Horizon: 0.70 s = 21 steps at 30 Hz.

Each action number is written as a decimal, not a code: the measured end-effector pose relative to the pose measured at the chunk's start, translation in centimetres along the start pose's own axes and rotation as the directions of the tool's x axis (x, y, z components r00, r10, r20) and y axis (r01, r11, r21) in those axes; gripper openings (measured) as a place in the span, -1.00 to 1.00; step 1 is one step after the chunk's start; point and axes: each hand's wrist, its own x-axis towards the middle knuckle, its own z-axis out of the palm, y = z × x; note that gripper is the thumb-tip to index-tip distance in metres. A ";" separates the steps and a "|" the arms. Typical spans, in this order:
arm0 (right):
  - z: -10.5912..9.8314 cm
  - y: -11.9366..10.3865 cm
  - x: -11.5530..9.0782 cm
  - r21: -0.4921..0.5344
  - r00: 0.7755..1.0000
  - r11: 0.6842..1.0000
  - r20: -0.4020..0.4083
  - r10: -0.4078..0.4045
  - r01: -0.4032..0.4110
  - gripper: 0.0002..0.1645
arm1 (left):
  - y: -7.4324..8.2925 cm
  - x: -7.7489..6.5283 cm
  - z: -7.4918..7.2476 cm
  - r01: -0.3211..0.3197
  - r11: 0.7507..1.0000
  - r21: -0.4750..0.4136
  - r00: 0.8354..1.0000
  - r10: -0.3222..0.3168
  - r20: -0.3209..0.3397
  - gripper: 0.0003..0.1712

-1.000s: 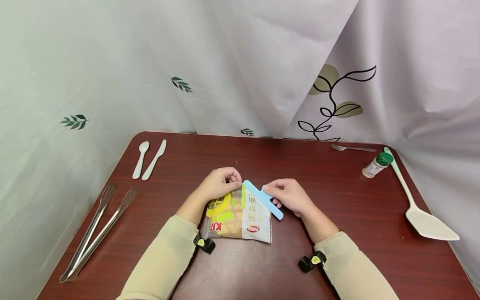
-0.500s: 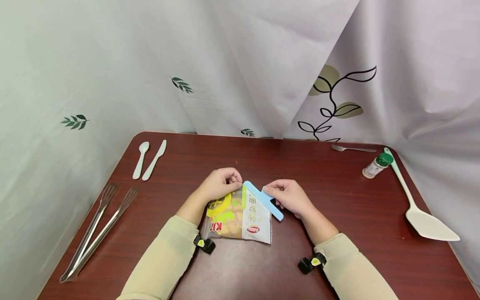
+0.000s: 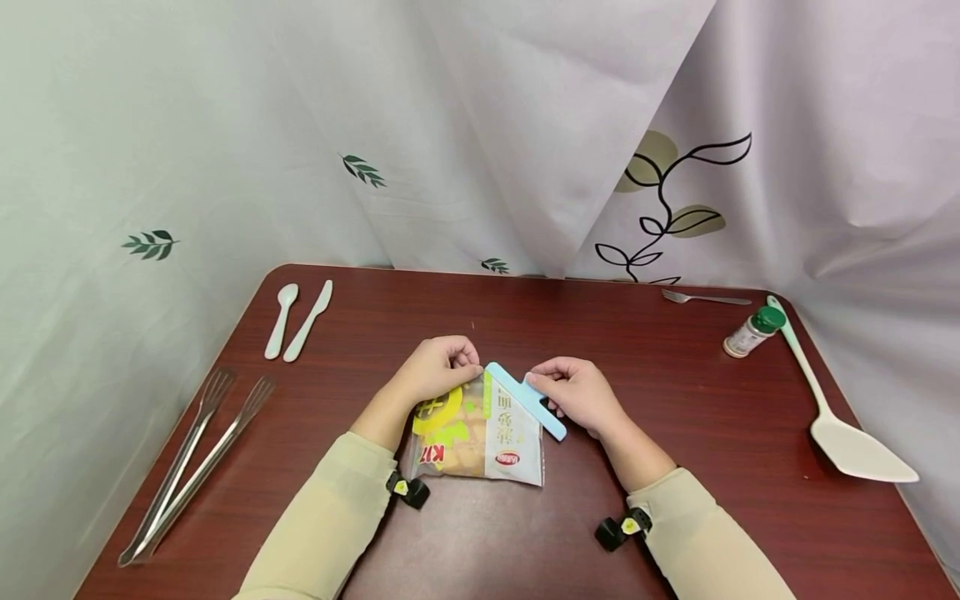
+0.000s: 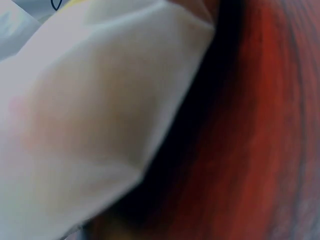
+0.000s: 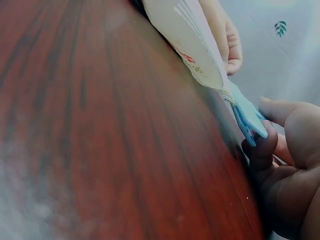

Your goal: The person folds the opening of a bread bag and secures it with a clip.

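A plastic food bag (image 3: pixel 459 437), part clear and part white with yellow and green print, lies mid-table with pale pieces inside. Thumb and fingers of my left hand (image 3: pixel 433 371) pinch its far top edge. Slanting across the bag's right corner is a light blue bag clip (image 3: pixel 523 398). My right hand (image 3: pixel 581 392) pinches the clip's short handle between thumb and fingers. In the right wrist view the clip (image 5: pixel 244 112) sits over the end of the bag (image 5: pixel 192 50). The blurred bag (image 4: pixel 100 115) fills much of the left wrist view, which hides the left fingers.
Metal tongs (image 3: pixel 183 475) lie at the left, below a white spoon (image 3: pixel 281 321) and a white knife (image 3: pixel 308 322). To the right are a fork (image 3: pixel 705 297), a green-capped seasoning bottle (image 3: pixel 753 331) and a long white spatula (image 3: pixel 843 442). Curtains (image 3: pixel 480 142) hang behind the table.
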 end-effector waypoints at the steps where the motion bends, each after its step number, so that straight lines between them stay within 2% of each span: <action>1: 0.0 0.1 0.0 -0.001 1.000 1.000 -0.009 -0.005 0.004 -0.73 | 0.0 0.0 0.0 -0.003 1.000 0.009 1.000 0.003 -0.002 -0.87; 6: 0.3 0.1 -0.1 -0.014 1.000 1.000 -0.025 -0.018 0.018 -0.75 | 0.1 -0.2 -0.2 0.006 1.000 0.021 1.000 -0.006 0.009 -0.87; 13: 0.6 0.2 -0.2 -0.110 0.999 0.994 -0.045 -0.021 0.016 -0.84 | -0.1 -0.4 -0.7 0.015 0.999 0.040 1.000 -0.016 0.015 -0.86; 21: 0.6 0.2 -0.4 -0.099 0.996 0.995 -0.080 -0.037 0.029 -0.86 | -0.1 -0.6 -0.9 0.036 0.998 0.058 0.999 -0.037 0.020 -0.87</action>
